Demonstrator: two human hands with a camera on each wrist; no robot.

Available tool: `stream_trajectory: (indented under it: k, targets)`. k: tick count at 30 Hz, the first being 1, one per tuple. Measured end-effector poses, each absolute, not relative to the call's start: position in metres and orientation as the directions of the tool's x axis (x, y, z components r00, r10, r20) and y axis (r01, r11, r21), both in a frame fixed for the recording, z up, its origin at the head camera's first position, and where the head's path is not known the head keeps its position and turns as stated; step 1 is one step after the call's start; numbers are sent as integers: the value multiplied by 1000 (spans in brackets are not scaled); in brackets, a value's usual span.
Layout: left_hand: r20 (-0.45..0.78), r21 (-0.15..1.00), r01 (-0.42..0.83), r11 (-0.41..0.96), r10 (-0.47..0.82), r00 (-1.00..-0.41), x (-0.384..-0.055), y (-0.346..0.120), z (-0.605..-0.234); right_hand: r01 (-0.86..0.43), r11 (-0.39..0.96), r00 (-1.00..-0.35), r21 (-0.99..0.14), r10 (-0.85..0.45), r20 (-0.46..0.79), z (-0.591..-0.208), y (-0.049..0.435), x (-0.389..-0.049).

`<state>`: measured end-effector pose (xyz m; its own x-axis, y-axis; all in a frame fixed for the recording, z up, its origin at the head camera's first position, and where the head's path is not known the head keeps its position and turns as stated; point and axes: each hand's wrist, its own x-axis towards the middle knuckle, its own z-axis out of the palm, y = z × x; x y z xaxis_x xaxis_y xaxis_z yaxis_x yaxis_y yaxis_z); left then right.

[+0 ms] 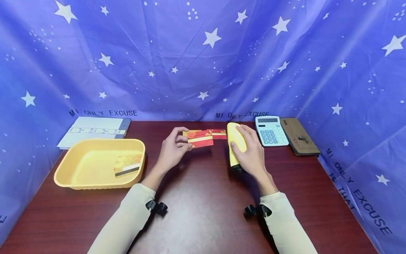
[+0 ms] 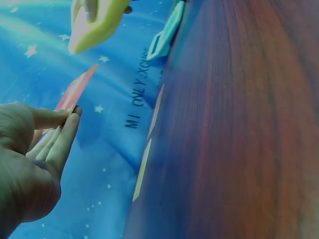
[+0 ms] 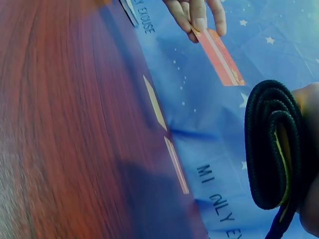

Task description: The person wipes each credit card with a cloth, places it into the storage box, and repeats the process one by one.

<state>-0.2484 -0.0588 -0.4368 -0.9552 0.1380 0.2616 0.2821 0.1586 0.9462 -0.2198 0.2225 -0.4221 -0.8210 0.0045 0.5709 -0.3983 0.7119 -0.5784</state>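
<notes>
My left hand (image 1: 171, 151) pinches a red card (image 1: 203, 141) with a pale stripe between thumb and fingers, lifted off the table. In the right wrist view the same card (image 3: 222, 59) hangs at a slant from the fingertips. My right hand (image 1: 253, 151) grips a folded yellow cloth (image 1: 235, 141); its dark underside (image 3: 269, 149) shows as rolled layers in the right wrist view. The cloth is apart from the held card. Behind them, an orange-yellow card (image 1: 192, 133) and a second red card (image 1: 219, 134) lie on the table, partly hidden in the head view.
On the left stands a yellow plastic basin (image 1: 68, 180) holding a yellow card (image 1: 127, 165) with a dark stripe. A white-and-grey flat box (image 1: 92, 132) lies behind it. At the back right are a light-blue calculator (image 1: 271, 130) and a brown wallet-like case (image 1: 299, 137). A star-patterned curtain surrounds the table.
</notes>
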Motion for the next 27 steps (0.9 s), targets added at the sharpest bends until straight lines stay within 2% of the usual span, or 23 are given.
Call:
stream_trajectory:
  k: [6, 19, 27]
  targets:
    - [244, 958, 259, 123, 128, -961, -250, -69, -440, -422, 721, -813, -550, -32, 582, -422, 212, -216]
    - [289, 953, 298, 48, 143, -947, -244, -65, -429, -508, 707, -764, -493, -105, 636, -422, 192, -209]
    - [270, 963, 271, -16, 158, -950, -240, -61, -426, -516, 722, -751, -462, -121, 649, -424, 185, -205]
